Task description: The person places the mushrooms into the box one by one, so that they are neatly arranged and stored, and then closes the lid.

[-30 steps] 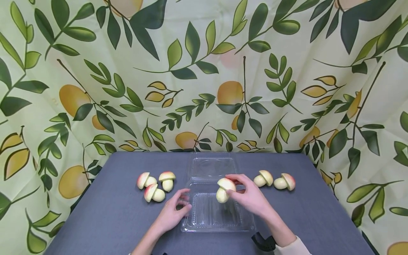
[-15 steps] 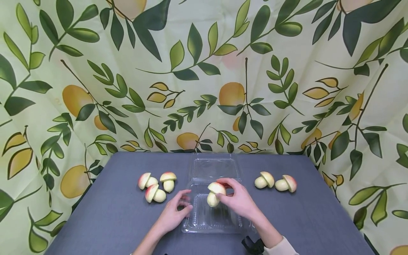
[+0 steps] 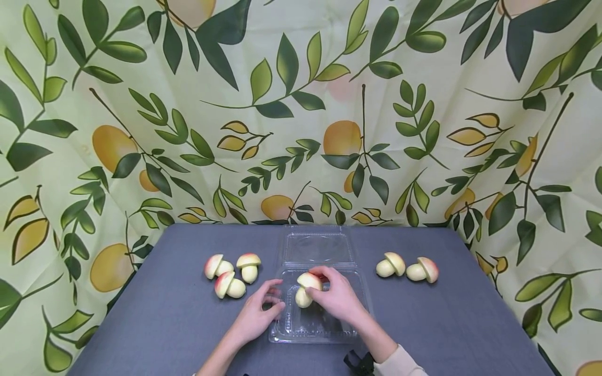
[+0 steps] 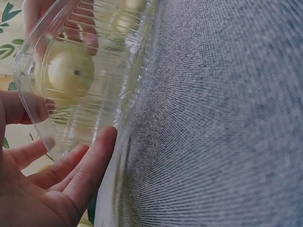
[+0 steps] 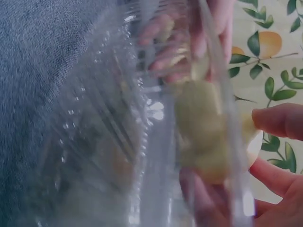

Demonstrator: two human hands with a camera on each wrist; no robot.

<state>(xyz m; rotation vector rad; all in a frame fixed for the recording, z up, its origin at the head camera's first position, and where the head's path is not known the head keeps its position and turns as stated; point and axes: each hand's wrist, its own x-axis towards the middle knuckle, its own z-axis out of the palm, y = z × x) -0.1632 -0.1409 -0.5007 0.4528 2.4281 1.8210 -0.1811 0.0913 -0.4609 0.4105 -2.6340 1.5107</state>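
My right hand pinches a cream toy mushroom with a red-tinged cap between thumb and fingers. It is held over the left part of a clear plastic clamshell box, cap up and stem down. Through the plastic in the right wrist view, the same mushroom looks blurred. My left hand is at the box's left side, fingers loosely extended. In the left wrist view its fingertips lie against the outer wall, and the thumb shows partly through the plastic.
Left of the box, several toy mushrooms lie together, one of them upright. Two more, a nearer-to-box one and a redder one, lie to the right. The open lid lies flat behind. A leaf-print cloth hangs beyond the table.
My right hand has carried the toy mushroom leftward and lower, from the box's right half to its left part. My left hand has stayed by the box's left side.
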